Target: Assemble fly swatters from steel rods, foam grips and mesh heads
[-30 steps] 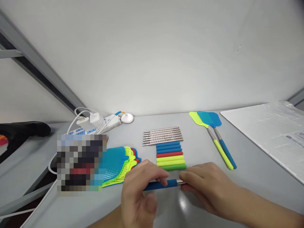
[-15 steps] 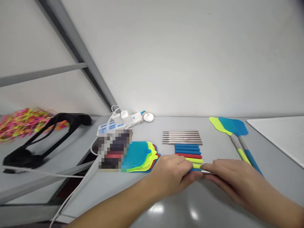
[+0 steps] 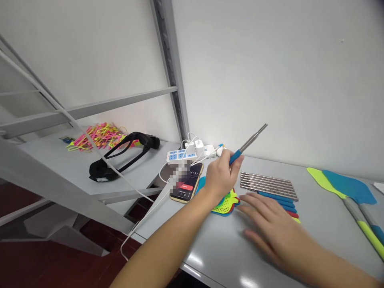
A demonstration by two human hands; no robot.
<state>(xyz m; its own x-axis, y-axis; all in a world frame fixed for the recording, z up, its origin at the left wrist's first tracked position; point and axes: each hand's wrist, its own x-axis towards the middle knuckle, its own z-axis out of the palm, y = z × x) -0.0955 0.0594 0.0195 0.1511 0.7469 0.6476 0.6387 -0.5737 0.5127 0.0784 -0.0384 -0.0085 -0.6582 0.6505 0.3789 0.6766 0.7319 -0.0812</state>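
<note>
My left hand [image 3: 222, 176] grips a blue handle [image 3: 235, 157] with a silver telescopic rod [image 3: 253, 138] sticking out of it, tilted up to the right. Under and beside that hand lies a stack of fly swatter heads [image 3: 225, 206], blue, yellow-green and red, partly covered by it. My right hand [image 3: 267, 218], slightly blurred, hovers low with its fingers spread beside the stack, touching nothing that I can make out. Behind it are several silver rods [image 3: 267, 185] in a row and blue, red and yellow-green handles [image 3: 283, 202], partly hidden by the hand.
Two fly swatters, one yellow-green [image 3: 325, 185] and one blue [image 3: 349, 186], lie on the right. On the left are a phone [image 3: 192, 182], a power strip [image 3: 181, 155] with trailing white cables, a black headset [image 3: 129, 156] and tangled bright cords [image 3: 99, 136] beside a metal frame.
My view has turned left. My left hand has lifted the blue handle and rod from between both hands; my right hand has let go and moved toward the swatter heads, fingers spreading.
</note>
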